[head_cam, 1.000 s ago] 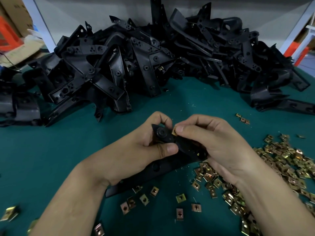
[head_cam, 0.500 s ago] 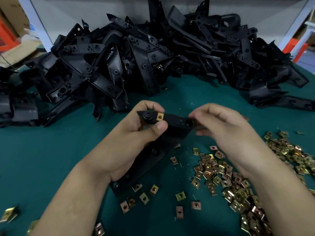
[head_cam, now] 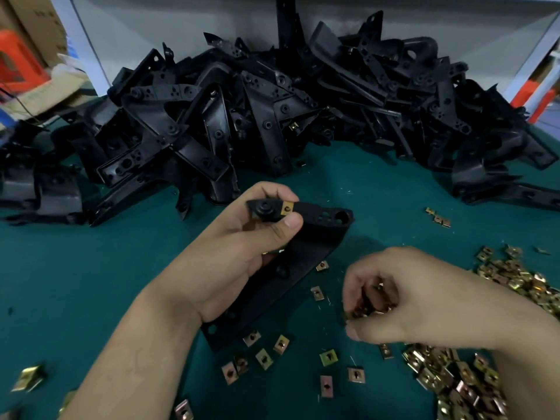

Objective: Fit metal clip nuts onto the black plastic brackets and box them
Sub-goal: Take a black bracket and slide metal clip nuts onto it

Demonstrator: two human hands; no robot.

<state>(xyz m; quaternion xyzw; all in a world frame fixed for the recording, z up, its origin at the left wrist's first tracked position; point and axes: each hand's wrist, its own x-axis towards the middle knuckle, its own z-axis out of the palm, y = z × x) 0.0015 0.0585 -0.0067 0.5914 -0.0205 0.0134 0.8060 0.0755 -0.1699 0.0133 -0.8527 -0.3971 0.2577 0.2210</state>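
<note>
On one bracket [head_cam: 309, 237], one clip nut [head_cam: 286, 207].

- The single head view looks from the person's own eye height, forward and steeply down onto the green table [head_cam: 75, 268].
- It is close in: the left hand [head_cam: 242, 253] and right hand [head_cam: 409, 295] fill the lower middle, with both forearms running off the bottom edge.
- The held bracket [head_cam: 318, 213] sits near the frame's centre.
- The camera faces the bracket heap [head_cam: 272, 116] at the table's far side, with a grey wall [head_cam: 181, 25] behind it.
- The wide-angle lens makes the white post [head_cam: 88, 47] at the left lean.
</note>
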